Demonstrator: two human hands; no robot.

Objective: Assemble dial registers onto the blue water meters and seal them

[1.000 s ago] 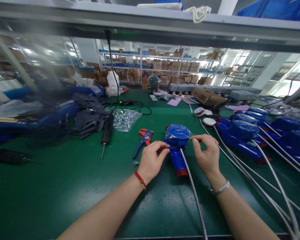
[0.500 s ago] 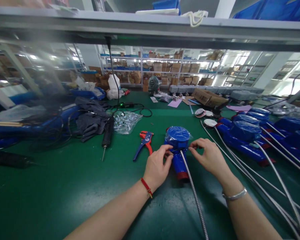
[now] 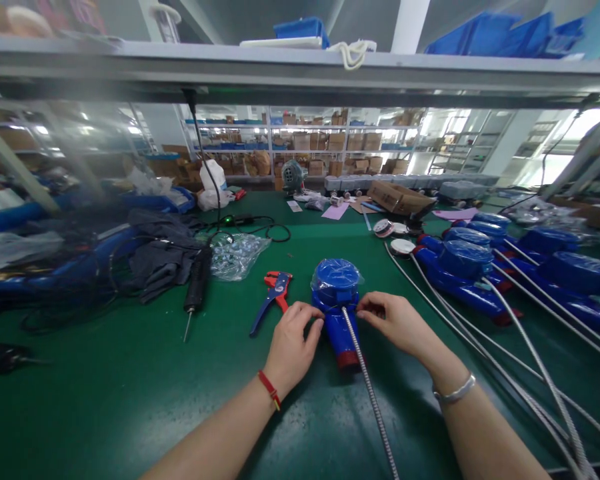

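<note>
A blue water meter (image 3: pixel 341 333) with a red-rimmed end stands in front of me, its round lid (image 3: pixel 337 273) covered in clear plastic film. From its front a ribbed metal cable (image 3: pixel 367 383) runs toward me. My left hand (image 3: pixel 294 340) is at the meter's left side, thumb and forefinger brought together. At the right side my right hand (image 3: pixel 397 323) has its fingertips pinched close against the body. Whatever lies between the fingertips is too small to make out. Red and blue wire strippers (image 3: pixel 273 300) lie left of the meter.
Several more blue meters (image 3: pixel 463 267) with cables lie on the right. To the left are a black electric screwdriver (image 3: pixel 197 283), a bag of small parts (image 3: pixel 237 253) and dark cloth (image 3: pixel 163 253). A shelf (image 3: pixel 300 73) crosses overhead; a cardboard box (image 3: pixel 400 198) sits farther back.
The camera view has shifted, so everything on the bench appears farther left. Both hands have slid slightly down along the meter's sides, toward me.
</note>
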